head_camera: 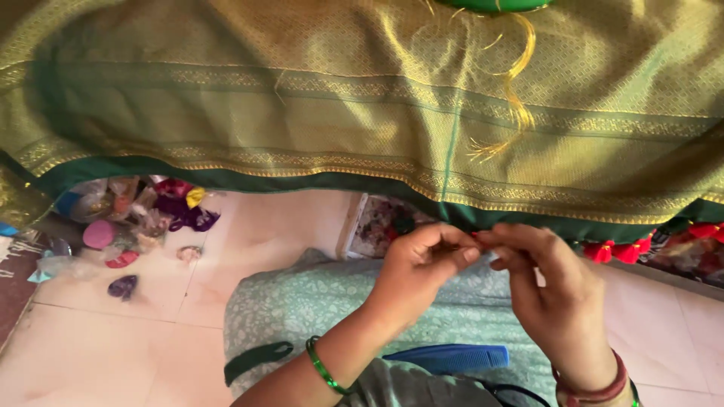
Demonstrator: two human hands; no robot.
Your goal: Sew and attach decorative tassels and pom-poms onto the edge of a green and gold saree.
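Observation:
A wide green and gold woven cloth (302,105) hangs across the upper part of the view, with a dark green lower hem (317,181). My left hand (418,264) and my right hand (550,290) meet at the hem, fingertips pinched together on its edge around something small and red. A row of red tassels (615,250) hangs from the hem just right of my right hand. Loose yellow threads (516,90) trail over the cloth above. A green bangle sits on my left wrist, red bands on my right.
A blue comb (452,356) lies on the pale green patterned cloth (302,301) over my lap. A dark green strap (256,360) lies at its left edge. Small bags, thread and coloured scraps (128,218) are piled on the tiled floor at left.

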